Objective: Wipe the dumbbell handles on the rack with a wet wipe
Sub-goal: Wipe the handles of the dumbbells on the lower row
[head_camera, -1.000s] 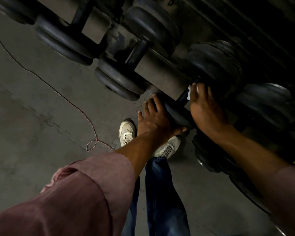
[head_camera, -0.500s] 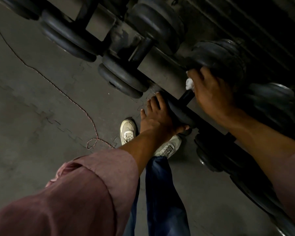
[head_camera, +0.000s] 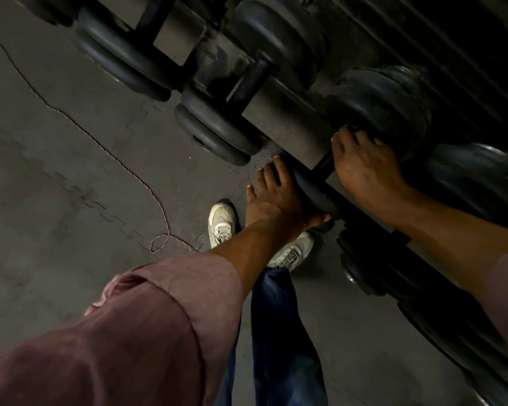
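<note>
Black dumbbells lie across a grey rack rail (head_camera: 279,112). My left hand (head_camera: 276,197) rests on the near head (head_camera: 314,197) of one dumbbell, fingers laid over it and thumb under its lower edge. My right hand (head_camera: 364,168) is curled round the far end of that dumbbell's dark handle (head_camera: 324,167), close against the far head (head_camera: 381,106). The wet wipe is hidden under the right hand's fingers.
More dumbbells (head_camera: 217,127) sit to the left on the same rail, and others (head_camera: 361,273) on a lower tier at the right. A thin red cord (head_camera: 159,241) loops on the grey floor. My white shoes (head_camera: 222,222) stand below the rack.
My right hand slid up the handle from the near head toward the far head, and the white wipe went out of sight under it. The left hand stayed on the near head.
</note>
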`<action>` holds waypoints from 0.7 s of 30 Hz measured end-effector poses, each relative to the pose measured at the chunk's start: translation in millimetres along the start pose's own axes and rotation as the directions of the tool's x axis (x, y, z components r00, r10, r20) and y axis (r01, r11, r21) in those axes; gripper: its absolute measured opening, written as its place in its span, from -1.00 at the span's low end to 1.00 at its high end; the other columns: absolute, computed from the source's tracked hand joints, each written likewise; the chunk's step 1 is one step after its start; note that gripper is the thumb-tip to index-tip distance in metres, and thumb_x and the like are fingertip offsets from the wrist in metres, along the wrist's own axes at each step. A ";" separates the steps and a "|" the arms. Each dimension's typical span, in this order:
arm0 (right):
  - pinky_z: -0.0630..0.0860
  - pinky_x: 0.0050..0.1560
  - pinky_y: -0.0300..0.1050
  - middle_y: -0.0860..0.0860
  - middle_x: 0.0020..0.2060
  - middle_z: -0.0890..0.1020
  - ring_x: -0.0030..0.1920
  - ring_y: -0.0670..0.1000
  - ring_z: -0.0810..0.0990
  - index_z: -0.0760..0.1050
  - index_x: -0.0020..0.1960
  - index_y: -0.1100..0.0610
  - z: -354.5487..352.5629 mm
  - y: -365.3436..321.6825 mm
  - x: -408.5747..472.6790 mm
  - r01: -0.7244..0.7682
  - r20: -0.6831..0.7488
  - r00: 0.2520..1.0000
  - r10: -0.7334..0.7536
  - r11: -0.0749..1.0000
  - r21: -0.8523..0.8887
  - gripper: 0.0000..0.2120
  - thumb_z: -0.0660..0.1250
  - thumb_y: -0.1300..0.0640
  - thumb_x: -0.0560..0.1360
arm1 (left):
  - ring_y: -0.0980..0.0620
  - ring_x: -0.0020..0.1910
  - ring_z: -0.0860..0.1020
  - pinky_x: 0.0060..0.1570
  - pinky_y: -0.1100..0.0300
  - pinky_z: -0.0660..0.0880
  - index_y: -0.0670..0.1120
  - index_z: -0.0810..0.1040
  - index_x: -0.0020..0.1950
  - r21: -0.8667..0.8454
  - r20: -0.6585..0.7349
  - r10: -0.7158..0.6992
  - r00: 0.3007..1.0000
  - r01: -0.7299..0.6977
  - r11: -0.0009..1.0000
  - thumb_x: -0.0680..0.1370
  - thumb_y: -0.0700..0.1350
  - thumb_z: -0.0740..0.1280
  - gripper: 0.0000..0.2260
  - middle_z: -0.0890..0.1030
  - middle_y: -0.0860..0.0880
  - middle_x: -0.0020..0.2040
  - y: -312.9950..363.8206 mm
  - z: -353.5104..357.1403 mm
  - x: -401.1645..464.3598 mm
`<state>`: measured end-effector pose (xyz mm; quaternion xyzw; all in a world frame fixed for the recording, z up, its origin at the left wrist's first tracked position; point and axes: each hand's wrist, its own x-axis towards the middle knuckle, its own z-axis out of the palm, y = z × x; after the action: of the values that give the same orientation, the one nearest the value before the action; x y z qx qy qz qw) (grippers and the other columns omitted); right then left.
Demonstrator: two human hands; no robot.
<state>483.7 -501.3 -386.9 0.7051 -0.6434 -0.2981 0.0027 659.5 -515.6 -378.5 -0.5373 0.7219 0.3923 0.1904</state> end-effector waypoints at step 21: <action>0.30 0.37 0.03 0.15 0.33 0.44 0.34 0.15 0.41 0.35 0.42 0.17 -29.4 -4.8 49.0 0.324 0.378 0.893 -0.244 0.932 -0.163 -0.57 0.18 0.01 0.61 | -0.22 0.64 -0.04 0.56 -0.24 0.10 -0.12 -0.22 0.65 0.018 -0.033 0.031 0.999 -0.031 0.999 0.29 0.45 0.48 0.28 -0.03 -0.19 0.66 -5.6 4.2 2.7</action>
<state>500.2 -556.2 -384.9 0.7224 -0.4854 -0.4864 -0.0773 663.1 -514.6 -385.0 -0.5307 0.7367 0.3798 0.1770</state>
